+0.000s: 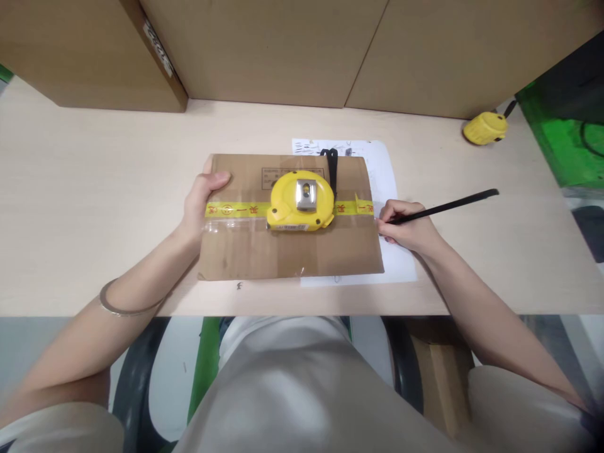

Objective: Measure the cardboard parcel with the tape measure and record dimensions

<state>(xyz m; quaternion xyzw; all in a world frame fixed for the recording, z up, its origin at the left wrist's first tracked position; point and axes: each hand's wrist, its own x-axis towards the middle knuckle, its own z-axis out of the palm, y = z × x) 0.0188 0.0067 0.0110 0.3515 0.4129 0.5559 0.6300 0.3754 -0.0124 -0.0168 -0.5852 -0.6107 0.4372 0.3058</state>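
Observation:
A flat brown cardboard box (250, 251) with a yellow printed tape band lies on the pale desk (70, 207). On its top rests a yellow tape measure (300, 201) with a metal clip and a black strap. My left hand (201, 202) grips the box's left edge, thumb over the top. My right hand (408, 225) is closed on a black pen (448, 206), its tip at the box's right edge, over a white sheet of paper (391, 189) that lies under the box.
Large cardboard boxes (264, 50) stand along the back of the desk. A second yellow tape measure (485, 128) lies at the back right, next to a green bin (566, 138). The desk's front edge is just above my lap.

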